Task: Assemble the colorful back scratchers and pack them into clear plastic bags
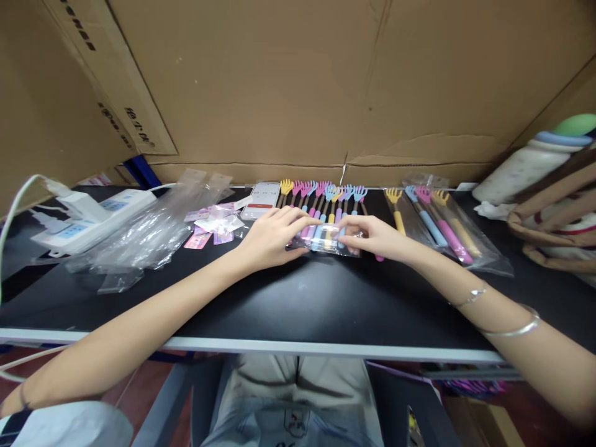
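Observation:
A small clear plastic bag [329,247] is stretched sideways between my two hands, just above the table. My left hand [279,234] has its left end between the thumb and the fingers. With thumb and fingers pinched, my right hand [370,237] grips the other end. Behind the bag lies a row of back scratchers with claw-shaped heads [316,188] in pink, blue and yellow. Their coloured handles show through the film, partly covered by my hands. Whether anything is inside the bag I cannot tell.
Long clear bags [153,223] lie to the left beside a white power strip [88,217]. Printed cards [198,239] and a phone [263,197] sit nearer the middle. On the right are several back scratchers on plastic sleeves [493,257], a bottle [521,164] and a brown bag [540,214].

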The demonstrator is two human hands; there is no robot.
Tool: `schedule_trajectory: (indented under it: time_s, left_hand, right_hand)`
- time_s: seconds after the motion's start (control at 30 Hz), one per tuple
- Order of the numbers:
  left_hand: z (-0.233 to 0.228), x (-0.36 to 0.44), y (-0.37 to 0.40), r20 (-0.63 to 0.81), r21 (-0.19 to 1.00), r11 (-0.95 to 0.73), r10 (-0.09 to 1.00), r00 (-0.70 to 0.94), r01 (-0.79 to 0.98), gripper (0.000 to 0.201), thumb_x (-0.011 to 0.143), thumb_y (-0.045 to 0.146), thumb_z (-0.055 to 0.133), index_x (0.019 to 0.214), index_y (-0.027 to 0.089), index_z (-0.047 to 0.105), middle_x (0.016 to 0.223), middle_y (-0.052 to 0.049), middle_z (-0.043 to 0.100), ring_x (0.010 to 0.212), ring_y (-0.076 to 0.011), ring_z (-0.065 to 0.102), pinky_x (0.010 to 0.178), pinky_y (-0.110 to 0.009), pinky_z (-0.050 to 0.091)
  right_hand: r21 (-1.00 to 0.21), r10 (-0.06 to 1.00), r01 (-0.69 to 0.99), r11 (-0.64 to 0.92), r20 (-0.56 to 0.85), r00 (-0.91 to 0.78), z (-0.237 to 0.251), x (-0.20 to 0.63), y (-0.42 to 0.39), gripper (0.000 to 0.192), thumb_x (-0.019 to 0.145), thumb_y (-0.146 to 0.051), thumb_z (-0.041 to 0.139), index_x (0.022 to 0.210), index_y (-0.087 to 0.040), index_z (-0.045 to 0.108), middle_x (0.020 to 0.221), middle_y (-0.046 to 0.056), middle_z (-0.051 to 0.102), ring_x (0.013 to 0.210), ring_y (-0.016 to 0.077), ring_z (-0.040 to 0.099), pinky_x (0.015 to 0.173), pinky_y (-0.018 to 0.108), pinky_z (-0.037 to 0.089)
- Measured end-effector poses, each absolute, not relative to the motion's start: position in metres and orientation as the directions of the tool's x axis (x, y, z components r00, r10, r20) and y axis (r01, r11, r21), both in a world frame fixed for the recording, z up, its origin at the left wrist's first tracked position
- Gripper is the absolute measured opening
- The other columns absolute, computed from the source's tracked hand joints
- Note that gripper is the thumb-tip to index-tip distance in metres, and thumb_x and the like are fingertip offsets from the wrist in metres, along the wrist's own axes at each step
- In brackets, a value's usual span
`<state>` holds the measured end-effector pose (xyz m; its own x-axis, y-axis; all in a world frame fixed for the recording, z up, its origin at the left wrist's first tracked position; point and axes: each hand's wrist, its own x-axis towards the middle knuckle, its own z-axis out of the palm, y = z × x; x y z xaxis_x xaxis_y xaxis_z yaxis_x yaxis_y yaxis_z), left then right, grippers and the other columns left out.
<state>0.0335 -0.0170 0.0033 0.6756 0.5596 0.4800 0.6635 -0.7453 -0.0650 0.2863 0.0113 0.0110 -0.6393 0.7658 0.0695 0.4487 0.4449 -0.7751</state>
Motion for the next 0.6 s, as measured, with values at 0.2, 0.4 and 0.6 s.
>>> schedule_trajectory:
  time_s: [0.2, 0.4, 0.6]
  left_hand:
    - [0.002, 0.034, -0.017, 0.532, -0.091, -0.727, 0.542, 0.651, 0.68, 0.044, 0.085, 0.04, 0.06, 0.125, 0.022, 0.051, 0.119, -0.008, 0.057, 0.108, -0.0235, 0.054, 0.086, -0.033, 0.044]
    - [0.002, 0.035, -0.018, 0.568, -0.119, -0.723, 0.512, 0.644, 0.68, 0.045, 0.086, 0.043, 0.059, 0.125, 0.022, 0.052, 0.117, -0.009, 0.058, 0.106, -0.0225, 0.057, 0.085, -0.031, 0.044]
    - [0.005, 0.035, -0.02, 0.601, -0.109, -0.7, 0.519, 0.608, 0.706, 0.053, 0.081, 0.054, 0.064, 0.123, 0.022, 0.054, 0.11, -0.007, 0.063, 0.098, -0.0217, 0.061, 0.078, -0.028, 0.043]
  right_hand:
    - [-0.747, 0.813, 0.467, 0.474, 0.166, -0.559, 0.01, 0.283, 0.011, 0.028, 0.077, -0.045, 0.064, 0.088, -0.019, 0.062, 0.06, -0.002, 0.059, 0.053, 0.0113, 0.054, 0.054, 0.025, 0.042]
    - [-0.66, 0.814, 0.499, 0.562, 0.334, -0.475, 0.008, 0.28, 0.007, 0.024, 0.078, -0.041, 0.064, 0.084, -0.018, 0.063, 0.064, -0.001, 0.056, 0.055, 0.01, 0.048, 0.053, 0.024, 0.037]
    - [-0.463, 0.689, 0.516, 0.721, 0.561, -0.459, 0.016, 0.275, -0.002, 0.007, 0.08, -0.026, 0.058, 0.077, -0.019, 0.06, 0.072, 0.001, 0.056, 0.066, 0.0126, 0.051, 0.06, 0.026, 0.039]
